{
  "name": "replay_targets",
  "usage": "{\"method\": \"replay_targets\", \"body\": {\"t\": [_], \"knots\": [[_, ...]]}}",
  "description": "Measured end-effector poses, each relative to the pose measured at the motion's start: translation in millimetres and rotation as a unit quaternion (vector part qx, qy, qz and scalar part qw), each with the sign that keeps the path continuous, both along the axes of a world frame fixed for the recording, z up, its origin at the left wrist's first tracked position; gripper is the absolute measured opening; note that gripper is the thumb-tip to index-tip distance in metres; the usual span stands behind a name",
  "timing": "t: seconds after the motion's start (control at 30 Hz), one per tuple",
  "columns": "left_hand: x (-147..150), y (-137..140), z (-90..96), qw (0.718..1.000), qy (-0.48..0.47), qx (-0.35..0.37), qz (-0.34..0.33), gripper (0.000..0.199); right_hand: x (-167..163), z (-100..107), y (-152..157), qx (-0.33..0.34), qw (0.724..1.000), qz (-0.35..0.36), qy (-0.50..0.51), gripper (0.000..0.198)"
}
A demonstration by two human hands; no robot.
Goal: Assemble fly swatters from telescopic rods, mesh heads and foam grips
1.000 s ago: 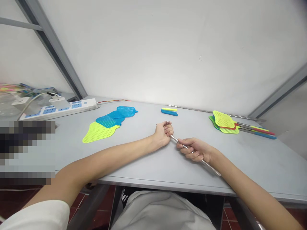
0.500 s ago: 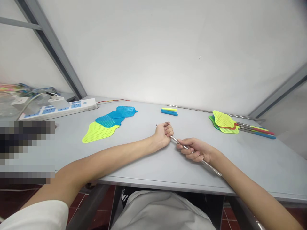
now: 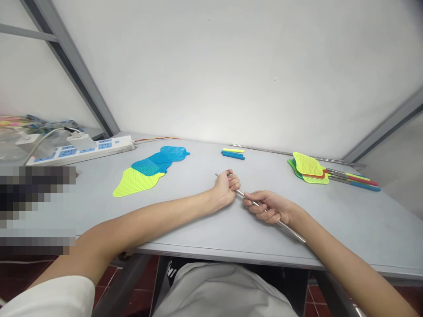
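A thin metal rod (image 3: 292,232) runs slantwise through both of my hands above the table's front part. My left hand (image 3: 226,188) is wrapped around its far end, and a short tip pokes out past the fingers. Just to the right, my right hand (image 3: 267,207) grips the rod's middle, palm turned up, with the near end reaching below the wrist. Beyond my hands lie small yellow and blue handle sleeves (image 3: 233,154). To the left, a yellow fly swatter head (image 3: 137,182) partly overlaps with blue swatter heads (image 3: 150,164).
Fly swatters with coloured handles (image 3: 309,166) are piled at the right. Behind them, long metal rods (image 3: 264,149) lie along the wall. A white power strip (image 3: 99,147) with plugged-in chargers stands at the back left. The grey table (image 3: 198,233) has its edge near my body.
My left hand has shifted very slightly to the right along the rod. My right hand and the things on the table stay where they were.
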State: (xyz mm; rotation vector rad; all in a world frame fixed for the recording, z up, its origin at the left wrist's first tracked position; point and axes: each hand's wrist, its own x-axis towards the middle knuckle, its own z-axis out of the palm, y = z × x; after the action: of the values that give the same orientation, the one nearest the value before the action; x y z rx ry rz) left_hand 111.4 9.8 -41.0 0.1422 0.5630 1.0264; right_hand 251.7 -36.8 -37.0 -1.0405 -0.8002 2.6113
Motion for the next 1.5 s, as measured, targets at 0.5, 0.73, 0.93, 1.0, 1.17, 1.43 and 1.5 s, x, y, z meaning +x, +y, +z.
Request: {"method": "replay_targets", "body": {"t": [0.5,0.73,0.93,1.0,1.17,1.43,1.5], "knots": [[5,-6,-0.3,0.999,0.040,0.002,0.017,0.015,-2,0,-1,0.008,1.000,0.001,0.002,0.023],[6,-8,0.0,0.999,0.051,0.004,0.017,0.016,-2,0,-1,0.012,1.000,0.004,0.002,0.022],[6,-9,0.4,0.998,0.055,0.004,0.021,0.015,-2,0,-1,0.011,1.000,0.002,-0.003,0.022],[6,-9,0.7,0.998,0.056,0.004,0.022,0.015,-2,0,-2,0.010,1.000,0.003,-0.005,0.022],[6,-10,0.7,0.998,0.058,0.003,0.024,0.015,-3,1,0,0.012,1.000,0.003,-0.009,0.022],[4,-2,-1.0,0.999,0.046,0.021,0.004,0.014,-5,4,-1,0.032,0.999,-0.020,-0.008,0.021],[4,0,-1.5,0.999,0.043,0.027,-0.004,0.013,-6,4,-1,0.041,0.999,-0.025,-0.006,0.020]]}}
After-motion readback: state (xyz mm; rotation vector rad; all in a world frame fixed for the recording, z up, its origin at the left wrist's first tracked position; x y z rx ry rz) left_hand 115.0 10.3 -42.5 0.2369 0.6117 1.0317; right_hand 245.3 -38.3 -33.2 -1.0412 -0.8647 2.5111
